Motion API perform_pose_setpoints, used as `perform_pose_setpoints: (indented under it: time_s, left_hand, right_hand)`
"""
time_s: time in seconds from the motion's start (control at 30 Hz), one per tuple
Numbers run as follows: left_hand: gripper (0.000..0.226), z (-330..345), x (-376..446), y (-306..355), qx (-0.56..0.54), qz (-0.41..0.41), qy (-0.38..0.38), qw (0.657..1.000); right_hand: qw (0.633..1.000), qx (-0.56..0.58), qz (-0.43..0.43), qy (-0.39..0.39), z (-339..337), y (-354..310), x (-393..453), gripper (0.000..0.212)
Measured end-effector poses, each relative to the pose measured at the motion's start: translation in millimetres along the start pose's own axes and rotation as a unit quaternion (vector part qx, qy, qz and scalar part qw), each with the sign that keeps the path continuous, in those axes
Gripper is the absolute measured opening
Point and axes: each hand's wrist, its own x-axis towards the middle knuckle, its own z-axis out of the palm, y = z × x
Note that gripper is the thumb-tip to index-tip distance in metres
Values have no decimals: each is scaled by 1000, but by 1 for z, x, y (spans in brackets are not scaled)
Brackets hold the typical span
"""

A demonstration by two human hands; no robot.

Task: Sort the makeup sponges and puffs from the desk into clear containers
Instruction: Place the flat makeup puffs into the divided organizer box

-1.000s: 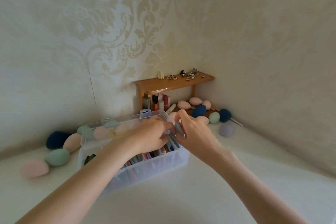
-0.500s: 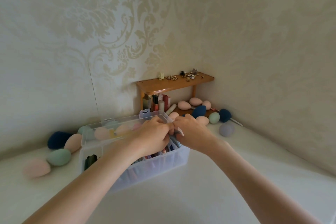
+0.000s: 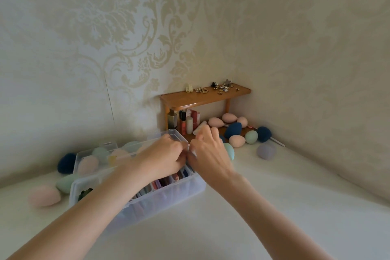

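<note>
White desk (image 3: pixel 274 207): both hands, left hand (image 3: pixel 163 157) and right hand (image 3: pixel 209 154), curl together at the clear container's (image 3: pixel 160 202) 1 o'clock corner; what they pinch is hidden. Sorting barely begun; sponges (image 3: pixel 237 141) wait at 2 o'clock, needing collection next.

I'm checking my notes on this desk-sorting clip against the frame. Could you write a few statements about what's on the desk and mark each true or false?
1. Both hands, left hand and right hand, meet over the front clear container. True.
2. The wooden shelf has a bare top. False: small hair clips and trinkets lie on it.
3. A lavender sponge lies on the desk to the right, apart from the containers. True.
4. The front clear container holds only sponges. False: it holds upright slim items in rows.
5. A pink sponge lies on the desk left of the containers. True.
</note>
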Motion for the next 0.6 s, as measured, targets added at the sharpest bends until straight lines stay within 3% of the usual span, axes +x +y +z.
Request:
perform_pose_setpoints:
  time_s: [0.07, 0.17, 0.33, 0.5, 0.6]
  left_hand:
    - [22, -3, -5, -4, -6, -17, -6, 1000]
    - [24, -3, -10, -6, -15, -20, -6, 1000]
    - [24, 2, -14, -11, -25, -31, -4, 999]
    - [22, -5, -16, -13, -73, -29, 10, 997]
    - [20, -11, -19, -21, -115, -45, 4, 992]
  right_hand:
    - [999, -16, 20, -21, 2, -9, 5, 6]
    - [993, -27, 44, -107, 1, -15, 10, 25]
    - [987, -24, 11, -159, -2, -15, 15, 27]
    - [991, 37, 24, -127, -5, 2, 20, 19]
    - [986, 42, 32, -156, -5, -2, 23, 25]
